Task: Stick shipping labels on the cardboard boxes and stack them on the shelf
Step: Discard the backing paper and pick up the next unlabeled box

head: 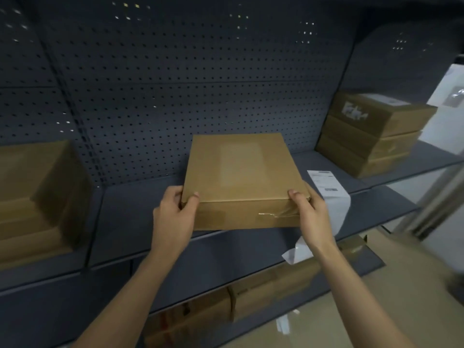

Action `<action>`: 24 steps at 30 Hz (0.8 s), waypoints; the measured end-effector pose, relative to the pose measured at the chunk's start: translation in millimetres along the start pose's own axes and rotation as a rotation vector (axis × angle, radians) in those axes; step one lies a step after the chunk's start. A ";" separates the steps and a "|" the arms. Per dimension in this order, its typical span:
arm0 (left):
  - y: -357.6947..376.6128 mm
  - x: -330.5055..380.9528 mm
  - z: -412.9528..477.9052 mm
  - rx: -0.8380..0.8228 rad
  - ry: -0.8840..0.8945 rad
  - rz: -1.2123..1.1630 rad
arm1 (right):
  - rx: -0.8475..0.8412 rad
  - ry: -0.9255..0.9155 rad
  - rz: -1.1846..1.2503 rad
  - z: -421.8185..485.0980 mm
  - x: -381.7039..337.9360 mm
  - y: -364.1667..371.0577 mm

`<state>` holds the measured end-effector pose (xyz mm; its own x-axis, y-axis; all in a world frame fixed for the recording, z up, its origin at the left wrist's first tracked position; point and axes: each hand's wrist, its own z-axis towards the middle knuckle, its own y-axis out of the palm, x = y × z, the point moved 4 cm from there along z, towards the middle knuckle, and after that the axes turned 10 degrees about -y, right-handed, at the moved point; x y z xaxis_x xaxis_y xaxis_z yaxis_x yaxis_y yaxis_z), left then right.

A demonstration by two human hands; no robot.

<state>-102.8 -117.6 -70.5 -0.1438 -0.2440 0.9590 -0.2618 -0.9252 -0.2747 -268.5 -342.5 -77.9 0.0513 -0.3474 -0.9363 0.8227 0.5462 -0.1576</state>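
The dark grey shelf [140, 222] with its perforated back panel fills the view. A stack of three cardboard boxes [371, 136] stands at its right end and another box [37, 197] at its left. Between them, well apart from both, the flat cardboard box [241, 172] sits at the shelf's front edge; whether its base rests fully on the board cannot be told. Its top shows only a paler rectangle and no label, so the step in hand looks like positioning the box for labelling. A strip of shipping labels [326, 184] lies just beside it on the right and hangs over the edge. The next move probably calls for freeing one hand to take a label. The left hand [173, 217] and right hand [311, 209] grip the two near corners. Each thumb presses on the top edge, left [193, 199] and right [295, 195], while the other fingers curl round the sides, mostly hidden.
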 end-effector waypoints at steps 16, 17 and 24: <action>111.3 -18.2 62.1 0.037 -0.037 -0.033 | -0.146 0.057 -0.106 118.3 75.9 -10.8; 115.3 -19.4 67.8 0.038 -0.049 -0.037 | -0.158 0.056 -0.114 127.0 78.5 -8.6; 141.4 -20.9 84.7 0.073 -0.084 -0.042 | -0.189 0.062 -0.080 163.6 102.8 -4.6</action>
<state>-55.9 -267.9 -123.5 -0.0524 -0.2252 0.9729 -0.1950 -0.9532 -0.2311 -174.4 -505.5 -122.1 -0.0494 -0.3509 -0.9351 0.7014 0.6543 -0.2826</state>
